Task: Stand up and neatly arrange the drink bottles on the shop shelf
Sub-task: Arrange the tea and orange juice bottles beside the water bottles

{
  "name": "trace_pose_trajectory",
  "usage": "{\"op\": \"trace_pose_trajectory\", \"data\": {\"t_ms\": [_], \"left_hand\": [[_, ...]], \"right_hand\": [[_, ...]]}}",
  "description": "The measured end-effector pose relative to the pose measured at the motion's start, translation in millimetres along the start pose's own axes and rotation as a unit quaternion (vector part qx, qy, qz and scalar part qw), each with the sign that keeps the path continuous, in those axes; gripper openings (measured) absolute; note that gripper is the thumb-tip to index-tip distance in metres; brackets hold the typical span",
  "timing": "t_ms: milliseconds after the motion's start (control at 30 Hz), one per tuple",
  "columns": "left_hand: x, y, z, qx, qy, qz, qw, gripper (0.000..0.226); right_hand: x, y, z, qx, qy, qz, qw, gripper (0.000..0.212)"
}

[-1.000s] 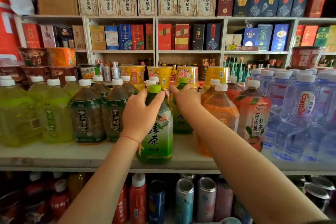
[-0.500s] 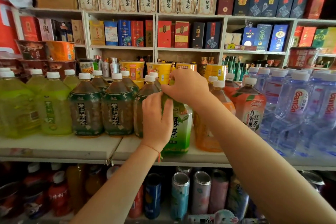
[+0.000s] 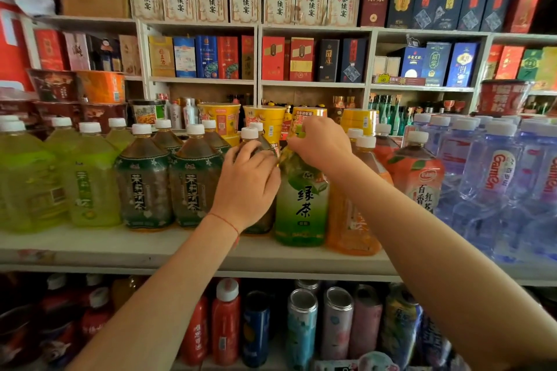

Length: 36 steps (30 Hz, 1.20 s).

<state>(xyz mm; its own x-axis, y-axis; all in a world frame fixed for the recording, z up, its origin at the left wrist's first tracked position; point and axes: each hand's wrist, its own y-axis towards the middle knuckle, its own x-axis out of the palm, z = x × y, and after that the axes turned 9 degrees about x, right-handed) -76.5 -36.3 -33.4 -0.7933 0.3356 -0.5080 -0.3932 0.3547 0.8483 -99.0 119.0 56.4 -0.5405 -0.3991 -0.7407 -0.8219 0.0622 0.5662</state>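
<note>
We've got the right hand [image 3: 319,144] gripping the green tea bottle [image 3: 301,205] by its neck, left hand [image 3: 247,184] curled round the dark bottle [image 3: 259,220] just beside it on the shelf [image 3: 120,247]; full, prob. heavy, slick plastic.

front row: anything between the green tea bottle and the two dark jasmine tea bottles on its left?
Head view: one dark tea bottle with a white cap, mostly hidden behind the left hand, stands between the green tea bottle and the jasmine tea bottles.
</note>
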Motion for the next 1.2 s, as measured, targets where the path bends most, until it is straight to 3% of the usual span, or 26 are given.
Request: {"op": "trace_pose_trajectory", "data": {"t_ms": [200, 333, 500, 667, 867, 933, 1033, 1100, 1200], "left_hand": [[1, -3, 3, 0.002, 0.011, -0.031, 0.999, 0.048], [8, -4, 9, -0.014, 0.074, -0.058, 0.995, 0.059], [14, 0, 22, -0.051, 0.093, -0.042, 0.993, 0.062], [18, 10, 50, -0.104, 0.07, -0.055, 0.991, 0.059], [26, 11, 64, -0.111, 0.045, -0.036, 0.992, 0.062], [24, 13, 67, -0.118, 0.0, -0.018, 0.993, 0.06], [10, 16, 86, -0.111, -0.236, 0.044, 0.964, 0.056], [-1, 19, 98, -0.103, -0.345, 0.032, 0.932, 0.046], [-15, 25, 101, -0.132, -0.401, 0.011, 0.907, 0.051]], "right_hand": [[13, 8, 4, 0.009, 0.009, 0.035, 0.999, 0.024], [3, 8, 6, -0.025, -0.002, 0.03, 0.999, 0.037], [-41, 2, 38, -0.081, -0.094, 0.17, 0.978, 0.027], [-49, -9, 73, -0.008, -0.147, 0.001, 0.989, 0.029], [-51, -21, 74, -0.057, -0.016, -0.006, 0.998, 0.02], [-51, -26, 71, -0.083, 0.024, 0.002, 0.996, 0.018], [-49, -35, 65, -0.104, 0.066, 0.022, 0.992, 0.014], [-50, -34, 59, -0.103, 0.093, 0.04, 0.99, 0.014], [-56, -31, 45, -0.129, 0.152, 0.047, 0.979, 0.015]]}}
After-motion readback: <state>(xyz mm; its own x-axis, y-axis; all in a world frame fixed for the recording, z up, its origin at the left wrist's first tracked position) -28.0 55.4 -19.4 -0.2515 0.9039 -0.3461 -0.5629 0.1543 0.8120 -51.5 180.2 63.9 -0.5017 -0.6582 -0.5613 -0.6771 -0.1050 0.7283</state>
